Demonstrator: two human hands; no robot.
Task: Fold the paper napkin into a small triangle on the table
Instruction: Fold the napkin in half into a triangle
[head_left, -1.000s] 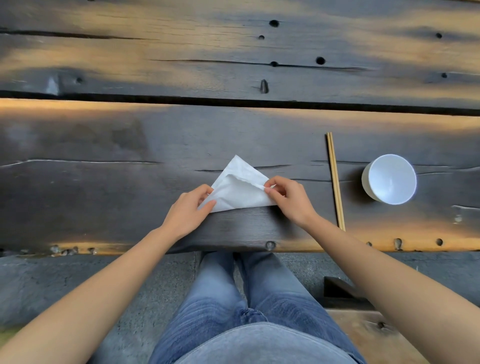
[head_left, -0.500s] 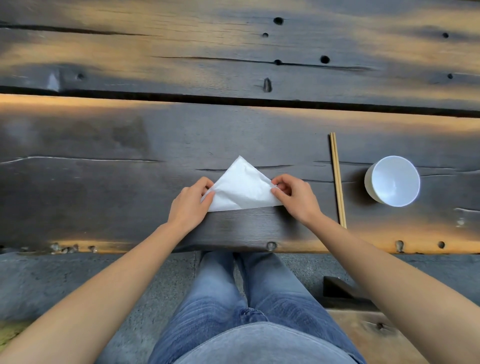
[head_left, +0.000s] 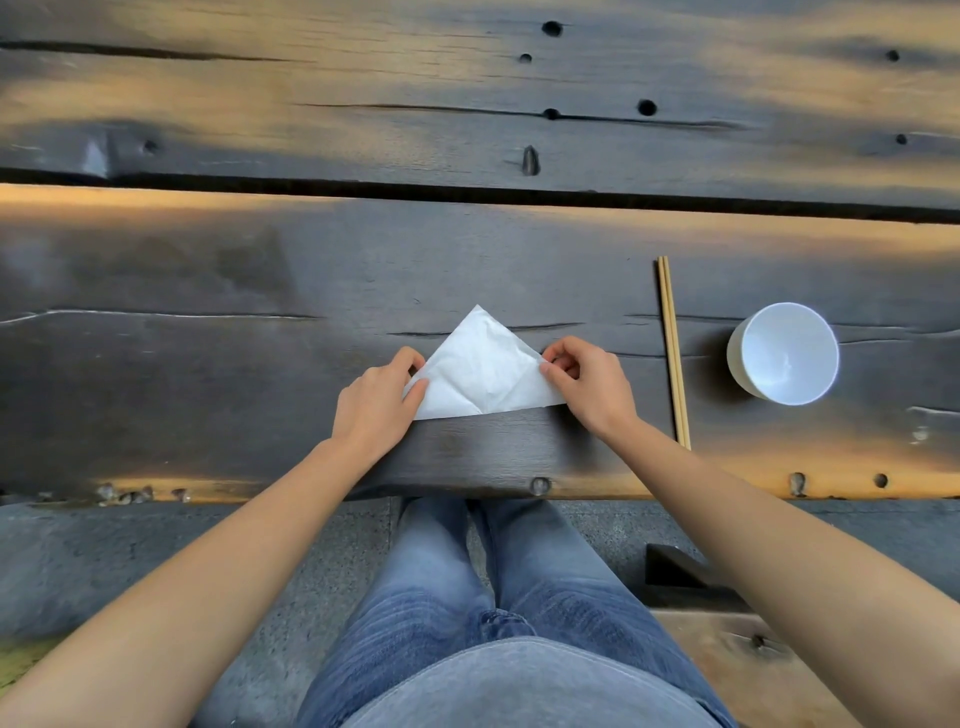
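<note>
- White paper napkin (head_left: 480, 371) lies flat on the dark wooden surface (head_left: 208, 364), already folded into a triangle, apex pointing away.
- Left hand (head_left: 376, 402) pinches the left corner; right hand (head_left: 587, 382) pinches the right corner.
- Judged remaining: folding smaller, then creasing.

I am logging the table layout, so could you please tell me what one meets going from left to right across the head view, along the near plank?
left hand → napkin → right hand → chopsticks → bowl
</note>
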